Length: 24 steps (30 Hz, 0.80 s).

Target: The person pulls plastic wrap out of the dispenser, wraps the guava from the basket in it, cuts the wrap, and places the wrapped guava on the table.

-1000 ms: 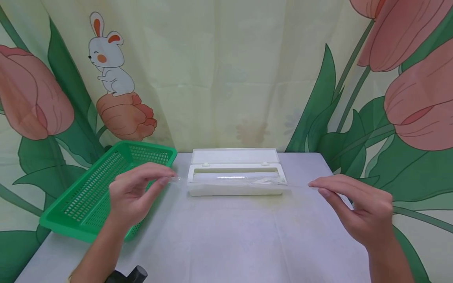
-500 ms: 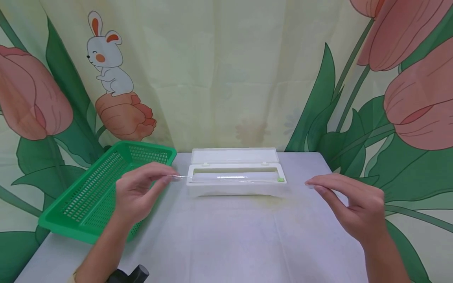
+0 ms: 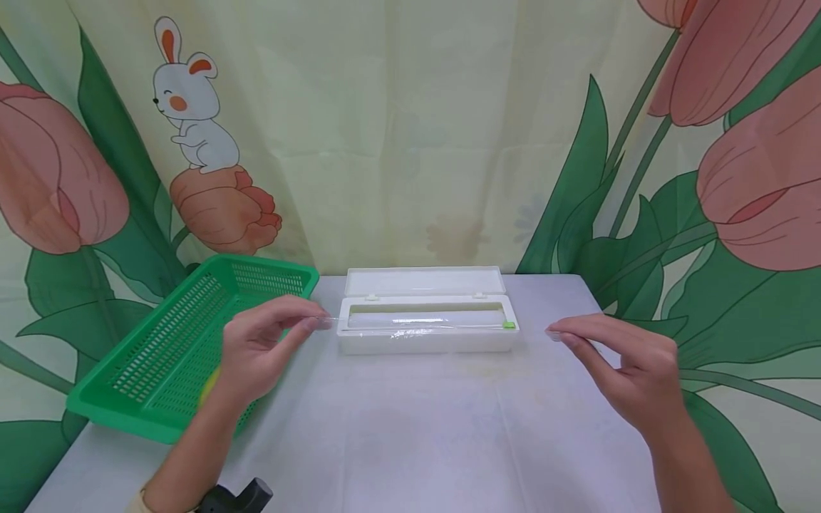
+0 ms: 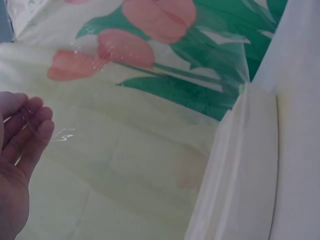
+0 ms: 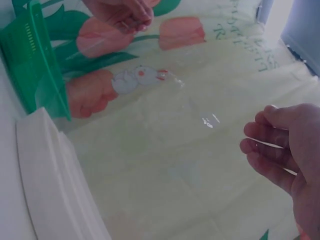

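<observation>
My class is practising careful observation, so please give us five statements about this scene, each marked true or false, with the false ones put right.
1. The left hand pinches clear film. True.
2. The lid of the white box is closed. False: it stands open, at the back of the box.
3. In the head view, the green basket is to the right of the white box. False: it is to the left.
4. A small green piece sits near the right end of the white box in the head view. True.
5. The right hand lies flat on the table. False: it is raised and pinches the clear film.
</observation>
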Each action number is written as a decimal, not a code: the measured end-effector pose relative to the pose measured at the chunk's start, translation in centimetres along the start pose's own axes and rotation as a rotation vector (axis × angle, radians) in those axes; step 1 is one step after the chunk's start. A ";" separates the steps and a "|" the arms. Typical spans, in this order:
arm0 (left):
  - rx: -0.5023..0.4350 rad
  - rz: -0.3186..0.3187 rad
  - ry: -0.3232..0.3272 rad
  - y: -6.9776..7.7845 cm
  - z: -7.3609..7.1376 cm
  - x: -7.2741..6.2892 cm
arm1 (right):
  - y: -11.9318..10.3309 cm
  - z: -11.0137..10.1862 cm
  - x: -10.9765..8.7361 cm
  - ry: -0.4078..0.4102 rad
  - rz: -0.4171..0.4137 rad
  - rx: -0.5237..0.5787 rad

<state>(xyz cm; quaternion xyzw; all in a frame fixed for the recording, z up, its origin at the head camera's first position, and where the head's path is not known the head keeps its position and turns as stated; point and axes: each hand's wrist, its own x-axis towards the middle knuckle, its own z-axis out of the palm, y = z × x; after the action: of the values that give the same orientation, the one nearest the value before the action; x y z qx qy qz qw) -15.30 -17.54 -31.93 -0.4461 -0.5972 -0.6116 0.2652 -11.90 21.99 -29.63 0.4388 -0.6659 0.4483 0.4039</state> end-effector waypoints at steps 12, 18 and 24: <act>0.014 -0.054 -0.020 -1.2 0.0 -1.0 | 0.8 0.0 -1.5 -0.050 0.105 -0.155; 0.022 -0.097 -0.012 -1.7 0.2 -1.4 | 1.6 0.0 -2.6 -0.070 0.154 -0.177; 0.035 -0.138 0.002 -2.2 0.2 -1.8 | 2.1 0.0 -3.5 -0.099 0.213 -0.195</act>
<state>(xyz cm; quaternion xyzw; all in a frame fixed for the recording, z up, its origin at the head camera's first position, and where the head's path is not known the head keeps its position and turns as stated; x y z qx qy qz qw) -16.31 -17.38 -34.63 -0.3984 -0.6368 -0.6185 0.2308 -12.84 23.21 -33.44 0.3460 -0.7681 0.3994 0.3616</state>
